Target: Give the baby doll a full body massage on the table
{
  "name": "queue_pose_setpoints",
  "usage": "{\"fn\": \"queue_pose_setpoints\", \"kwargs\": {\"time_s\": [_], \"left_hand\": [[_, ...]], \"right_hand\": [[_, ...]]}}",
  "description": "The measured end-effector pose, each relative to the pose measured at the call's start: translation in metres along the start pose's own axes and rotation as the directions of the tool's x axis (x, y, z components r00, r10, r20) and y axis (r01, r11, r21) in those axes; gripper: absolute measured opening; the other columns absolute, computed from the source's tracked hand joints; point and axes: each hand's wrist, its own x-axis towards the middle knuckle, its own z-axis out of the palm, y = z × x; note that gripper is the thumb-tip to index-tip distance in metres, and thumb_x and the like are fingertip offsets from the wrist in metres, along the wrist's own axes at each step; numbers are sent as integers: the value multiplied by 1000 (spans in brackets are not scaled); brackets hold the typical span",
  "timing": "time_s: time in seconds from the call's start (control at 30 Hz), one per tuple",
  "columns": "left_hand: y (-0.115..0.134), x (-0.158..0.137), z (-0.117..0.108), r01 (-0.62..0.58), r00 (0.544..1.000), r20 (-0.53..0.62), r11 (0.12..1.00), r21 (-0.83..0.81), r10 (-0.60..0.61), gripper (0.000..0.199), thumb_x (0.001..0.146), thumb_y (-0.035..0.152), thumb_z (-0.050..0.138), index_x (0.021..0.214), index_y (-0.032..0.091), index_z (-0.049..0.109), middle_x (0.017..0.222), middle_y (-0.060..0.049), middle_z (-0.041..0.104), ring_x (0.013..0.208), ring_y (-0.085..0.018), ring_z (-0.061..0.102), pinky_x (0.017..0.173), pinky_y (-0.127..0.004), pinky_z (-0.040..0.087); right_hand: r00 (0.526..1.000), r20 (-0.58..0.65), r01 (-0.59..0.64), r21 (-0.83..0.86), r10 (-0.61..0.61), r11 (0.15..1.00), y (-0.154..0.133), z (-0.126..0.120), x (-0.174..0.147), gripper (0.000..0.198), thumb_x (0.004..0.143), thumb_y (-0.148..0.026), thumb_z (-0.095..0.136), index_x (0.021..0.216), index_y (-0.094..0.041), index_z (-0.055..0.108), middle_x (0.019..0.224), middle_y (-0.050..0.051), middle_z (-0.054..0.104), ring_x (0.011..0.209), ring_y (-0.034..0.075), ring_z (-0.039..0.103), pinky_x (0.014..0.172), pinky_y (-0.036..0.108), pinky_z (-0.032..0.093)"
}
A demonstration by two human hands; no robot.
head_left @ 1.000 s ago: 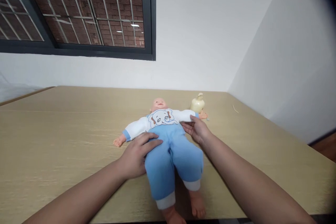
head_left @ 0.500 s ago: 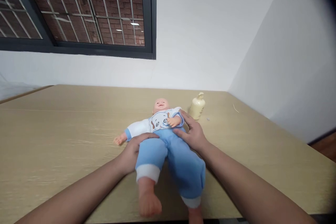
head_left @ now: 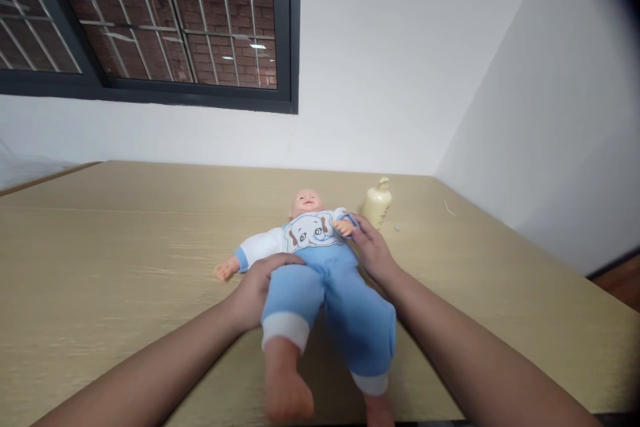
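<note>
A baby doll (head_left: 310, 230) lies on its back with its head away from me and its feet toward me. It wears a white top with a cartoon elephant face and light blue trousers with white cuffs. My left hand (head_left: 259, 285) is wrapped round its hip on the left, thumb across the waist. At the doll's other side, my right hand (head_left: 373, 250) grips the blue-edged sleeve cuff by its small hand; some of my fingers are hidden. The doll's other arm stretches out to the left on the table.
The wooden table (head_left: 125, 247) runs back to a white wall with a barred window (head_left: 175, 27). Behind my right hand stands a cream pump bottle (head_left: 377, 205). A thin pale strip (head_left: 449, 207) and a tiny scrap (head_left: 397, 228) lie to the right.
My right hand has shifted from the doll's waist to its sleeve cuff, and the doll's arm has moved outward to the right, uncovering more of the elephant print. My left hand stays at the hip.
</note>
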Motion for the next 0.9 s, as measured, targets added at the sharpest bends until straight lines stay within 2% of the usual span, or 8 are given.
{"fn": "queue_pose_setpoints", "kwargs": {"time_s": [0.2,0.33,0.43,0.53,0.67,0.73,0.8,0.9], "left_hand": [[11,-6,-2,-140,986,98,987,83,132,46,81,25,71,125,27,60,118,-8,65,109,-25,63,95,-42,51],[13,-8,0,-188,975,153,964,188,160,52,82,25,69,132,31,56,124,-9,58,112,-26,58,96,-43,49],[13,-9,0,-208,970,173,953,222,171,56,81,26,70,134,32,54,125,-10,57,114,-27,57,96,-45,48],[12,-9,1,-194,972,168,960,202,161,54,83,26,68,135,32,54,124,-9,58,113,-27,57,96,-45,48],[9,-7,-1,-123,987,114,991,62,115,49,84,25,69,131,32,57,120,-8,63,110,-24,61,95,-43,51],[6,-5,-1,-73,993,86,997,-31,75,44,85,25,69,128,31,61,118,-7,66,109,-24,64,96,-44,52],[4,-3,0,-7,997,77,991,-131,17,39,86,26,69,124,28,66,116,-8,69,107,-24,66,95,-43,53],[0,0,6,98,995,50,957,-272,-87,34,84,27,71,118,24,71,114,-9,70,105,-25,68,94,-42,54]], "right_hand": [[902,-201,-222,545,383,808,20,-15,18,37,86,-59,59,100,-25,65,101,3,73,97,24,68,85,43,59],[812,-30,-425,655,583,625,21,-26,24,52,87,-68,50,110,-24,64,105,8,74,93,27,72,79,46,60],[776,33,-492,656,629,572,21,-32,26,56,86,-69,49,112,-22,64,106,11,74,94,27,73,79,45,60],[831,-37,-398,657,554,640,20,-30,26,55,86,-70,49,111,-23,64,110,10,73,99,27,71,81,46,60],[920,-262,-114,532,291,839,15,-17,18,32,86,-54,61,102,-27,66,112,2,71,111,25,65,91,42,57],[972,-189,-68,354,143,933,9,-9,10,30,89,-50,58,105,-26,69,120,2,69,121,25,60,104,44,50],[1000,-10,-27,119,28,993,2,-3,2,38,90,-48,59,120,-26,68,138,3,60,136,26,48,118,46,34],[974,222,86,-158,-50,984,-8,1,-5,61,83,-39,73,140,-32,54,157,1,39,150,27,26,124,49,16]]}}
